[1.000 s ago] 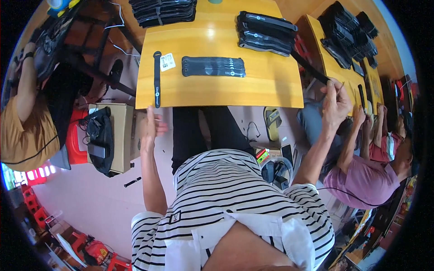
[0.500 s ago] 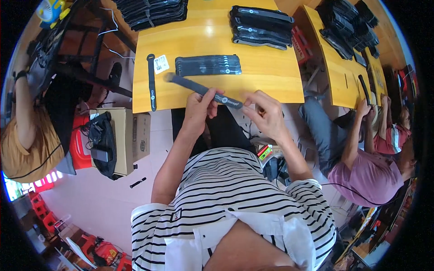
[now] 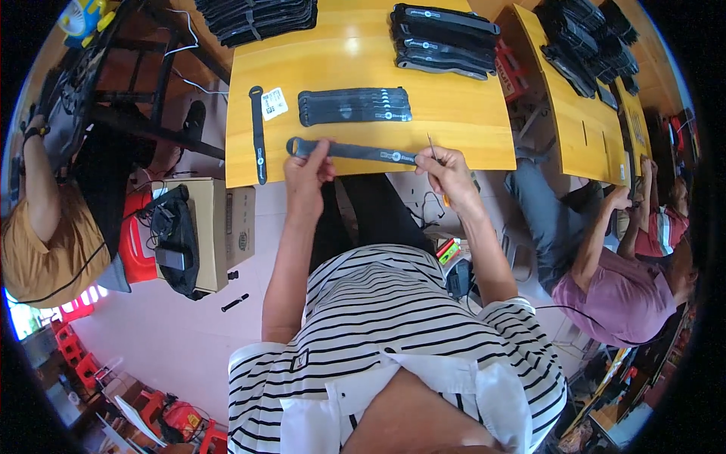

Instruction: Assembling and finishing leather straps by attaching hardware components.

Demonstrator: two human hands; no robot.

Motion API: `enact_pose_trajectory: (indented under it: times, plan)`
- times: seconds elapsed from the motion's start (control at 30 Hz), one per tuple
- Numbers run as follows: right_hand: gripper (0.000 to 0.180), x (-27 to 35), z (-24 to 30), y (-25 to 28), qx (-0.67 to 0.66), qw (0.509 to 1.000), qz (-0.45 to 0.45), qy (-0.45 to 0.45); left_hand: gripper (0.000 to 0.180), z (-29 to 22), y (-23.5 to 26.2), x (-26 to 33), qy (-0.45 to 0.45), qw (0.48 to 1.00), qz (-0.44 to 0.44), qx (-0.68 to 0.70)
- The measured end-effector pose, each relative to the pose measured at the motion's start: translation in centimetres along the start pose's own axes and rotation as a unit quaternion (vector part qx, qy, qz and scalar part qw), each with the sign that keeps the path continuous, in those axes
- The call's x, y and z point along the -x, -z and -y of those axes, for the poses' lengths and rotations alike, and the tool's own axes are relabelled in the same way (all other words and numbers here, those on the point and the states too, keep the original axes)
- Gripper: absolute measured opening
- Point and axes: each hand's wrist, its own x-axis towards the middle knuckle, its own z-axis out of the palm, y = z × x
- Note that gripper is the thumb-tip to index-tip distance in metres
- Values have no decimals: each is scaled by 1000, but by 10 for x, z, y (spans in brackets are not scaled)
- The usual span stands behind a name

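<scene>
A black strap (image 3: 355,153) with a loop at its left end and pale print at its right end is stretched level over the table's front edge. My left hand (image 3: 306,175) is closed on it near the loop. The fingers of my right hand (image 3: 451,180) pinch the printed end. That same hand also holds a thin pointed tool (image 3: 430,142), its tip upward and a bit of orange below the fingers; its kind is unclear. Just beyond lies a neat row of overlapping black straps (image 3: 354,107). One single strap (image 3: 259,140) lies lengthwise at the left, beside a white printed label (image 3: 274,103).
Large piles of black straps stand on the yellow table (image 3: 454,113), at the back left (image 3: 257,19) and back right (image 3: 445,44). An open cardboard box (image 3: 215,234) is on the floor to the left. Other people work at both sides.
The strap has turned from slanted to nearly level, and my left hand has slid left toward its loop. My right hand has closed on the printed end, the pointed tool now showing.
</scene>
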Motion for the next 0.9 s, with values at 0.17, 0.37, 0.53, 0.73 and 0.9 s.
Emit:
enact_pose_trajectory:
  times: [0.17, 0.37, 0.53, 0.73, 0.9]
  plan:
    - [12, -29, 2, 1, 29, 999, -27, 5, 13, -9, 29, -34, -33, 995, -33, -94]
    - [12, -76, -19, 1, 107, 986, -113, 61, 9, -9, 33, -64, -100, 969, -42, -224]
    - [12, -91, -28, 2, 170, 968, -160, 97, 14, -1, 35, -82, -157, 935, -66, -310]
    - [21, -90, -21, 2, 274, 936, -216, 40, 18, 2, 33, -87, -152, 912, -99, -369]
    - [19, -89, -19, -1, 286, 930, -225, 39, 19, 4, 34, -90, -162, 897, -111, -395]
